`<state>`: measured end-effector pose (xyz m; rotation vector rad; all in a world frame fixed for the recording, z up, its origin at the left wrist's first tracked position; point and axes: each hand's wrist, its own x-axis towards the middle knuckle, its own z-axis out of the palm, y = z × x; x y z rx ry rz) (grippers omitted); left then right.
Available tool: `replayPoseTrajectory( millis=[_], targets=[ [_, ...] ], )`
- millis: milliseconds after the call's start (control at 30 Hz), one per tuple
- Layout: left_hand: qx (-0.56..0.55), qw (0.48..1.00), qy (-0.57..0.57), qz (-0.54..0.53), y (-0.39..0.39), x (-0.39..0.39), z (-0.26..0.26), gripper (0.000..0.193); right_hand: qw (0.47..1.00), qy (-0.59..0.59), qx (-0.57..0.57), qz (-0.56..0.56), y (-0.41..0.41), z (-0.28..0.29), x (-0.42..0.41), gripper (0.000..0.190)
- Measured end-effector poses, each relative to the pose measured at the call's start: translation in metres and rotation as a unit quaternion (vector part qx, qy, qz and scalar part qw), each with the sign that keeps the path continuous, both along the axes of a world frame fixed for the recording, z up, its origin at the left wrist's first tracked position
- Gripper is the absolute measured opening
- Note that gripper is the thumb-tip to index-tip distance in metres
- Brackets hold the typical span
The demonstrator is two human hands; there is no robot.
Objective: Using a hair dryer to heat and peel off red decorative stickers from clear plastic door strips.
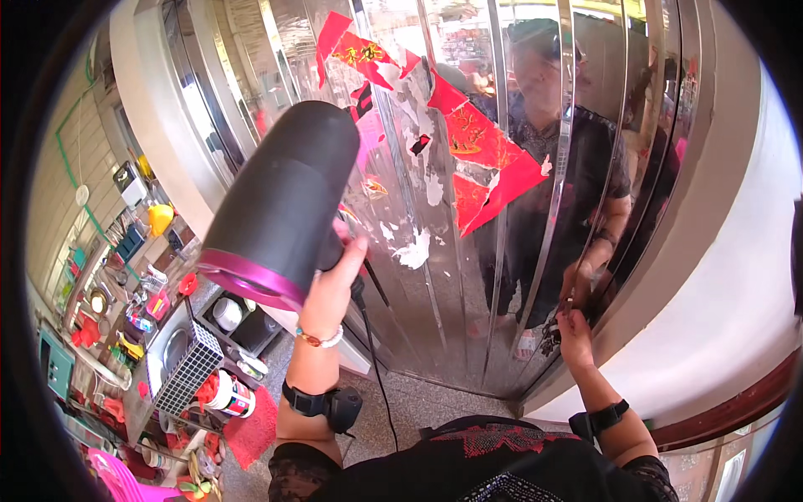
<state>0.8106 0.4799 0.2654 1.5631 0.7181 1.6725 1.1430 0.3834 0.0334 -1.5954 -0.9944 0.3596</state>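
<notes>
My left hand [335, 282] grips the handle of a black hair dryer [285, 194] with a magenta rear ring. Its barrel points up and toward a shiny ribbed metal door [433, 314], and its power cord [375, 370] hangs to the floor. Torn red paper with gold print [477, 141] clings to the door. Below and beside it are white paper scraps [414, 250] and peeled residue. My right hand [574, 336] is low at the door's right edge, fingers closed at a dark bunch of what look like keys [551, 337]; the exact grip is partly hidden.
A white door frame [665, 263] curves along the right. At left stand a sink [175, 348] with a checked front, a white bucket [235, 395] holding red items, a red mat [254, 427] and a pink plastic object [122, 480]. The door mirrors a person.
</notes>
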Motion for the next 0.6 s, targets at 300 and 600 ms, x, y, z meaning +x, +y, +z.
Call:
replayPoseTrajectory(
  millis=[300,600],
  targets=[
    [0.052,0.995,-0.045,0.073,-0.014,-0.012,0.012,0.023,0.998,-0.042,-0.050,0.014,-0.006,-0.019,0.012,0.014],
    [0.046,0.994,-0.037,0.095,-0.022,-0.005,0.016,0.024,0.998,0.001,-0.037,0.051,-0.013,-0.009,0.012,0.008]
  ],
)
